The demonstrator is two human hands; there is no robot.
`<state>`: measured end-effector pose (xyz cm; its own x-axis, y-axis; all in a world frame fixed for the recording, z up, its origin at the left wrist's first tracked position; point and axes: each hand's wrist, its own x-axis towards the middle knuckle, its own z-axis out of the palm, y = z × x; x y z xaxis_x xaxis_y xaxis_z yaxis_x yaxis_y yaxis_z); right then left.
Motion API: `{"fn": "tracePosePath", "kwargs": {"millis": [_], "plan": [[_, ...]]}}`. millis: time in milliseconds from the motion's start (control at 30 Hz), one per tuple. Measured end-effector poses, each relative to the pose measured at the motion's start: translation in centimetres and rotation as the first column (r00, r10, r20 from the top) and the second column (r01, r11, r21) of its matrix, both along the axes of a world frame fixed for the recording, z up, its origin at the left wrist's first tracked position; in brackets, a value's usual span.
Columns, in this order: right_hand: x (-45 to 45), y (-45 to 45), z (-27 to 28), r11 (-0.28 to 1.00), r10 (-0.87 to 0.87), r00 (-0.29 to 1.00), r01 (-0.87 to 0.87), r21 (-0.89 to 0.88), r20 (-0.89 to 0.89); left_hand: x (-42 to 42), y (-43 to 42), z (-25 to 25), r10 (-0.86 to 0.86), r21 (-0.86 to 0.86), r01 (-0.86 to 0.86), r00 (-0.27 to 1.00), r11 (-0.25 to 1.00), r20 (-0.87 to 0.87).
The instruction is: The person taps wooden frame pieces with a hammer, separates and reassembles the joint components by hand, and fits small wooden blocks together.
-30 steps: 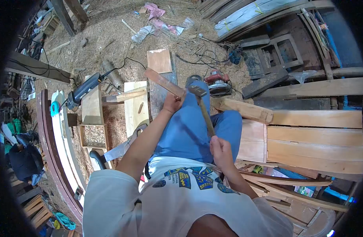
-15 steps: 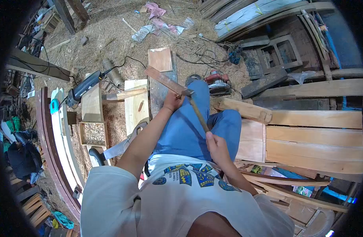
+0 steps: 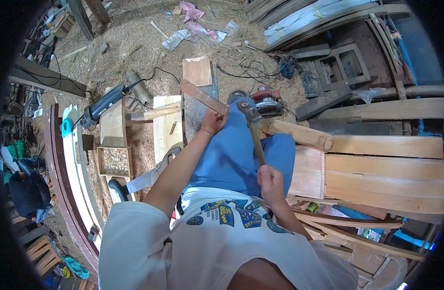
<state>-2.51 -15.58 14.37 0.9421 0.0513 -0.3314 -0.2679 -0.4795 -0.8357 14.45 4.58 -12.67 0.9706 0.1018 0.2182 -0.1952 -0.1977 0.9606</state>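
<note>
My right hand (image 3: pixel 271 181) is closed round the lower handle of a hammer (image 3: pixel 256 137). Its metal head stands above my knee, just right of a short wooden strip (image 3: pixel 201 96) and apart from it. Gripping that strip near its right end is my left hand (image 3: pixel 213 123), over my left thigh. The strip slants up to the left across a dark board (image 3: pixel 198 111). Whether a nail or peg sits at the strip's end is too small to tell.
A corded power tool (image 3: pixel 103 106) lies at left, near a wooden box of small pieces (image 3: pixel 114 161) and a handsaw (image 3: pixel 143 182). A red circular saw (image 3: pixel 267 100) rests beyond my knees. Planks (image 3: pixel 386 169) are stacked at right; cords cross the sawdust floor.
The hammer head has moved right and away from the strip's end, and my right hand has shifted slightly right. My left hand and the strip stay almost in place.
</note>
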Motion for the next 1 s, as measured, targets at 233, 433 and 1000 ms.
{"fn": "tracePosePath", "kwargs": {"millis": [233, 433, 1000], "plan": [[0.8, 1.2, -1.0, 0.952, 0.102, 0.995, -0.098, -0.288, -0.002, -0.7, 1.2, 4.8, -0.013, 0.178, -0.009, 0.992, 0.984, 0.124], [0.0, 1.1, 0.2, 0.996, 0.035, 0.998, -0.030, -0.080, 0.061, -0.7, 1.6, 5.5, -0.098, 0.274, 0.109, 0.994, 0.956, -0.053], [1.1, 0.7, -0.1, 0.973, 0.051, 0.999, -0.052, -0.226, -0.008, 0.3, 0.7, 3.2, 0.011, 0.039, -0.018, 0.983, 0.999, 0.186]]}}
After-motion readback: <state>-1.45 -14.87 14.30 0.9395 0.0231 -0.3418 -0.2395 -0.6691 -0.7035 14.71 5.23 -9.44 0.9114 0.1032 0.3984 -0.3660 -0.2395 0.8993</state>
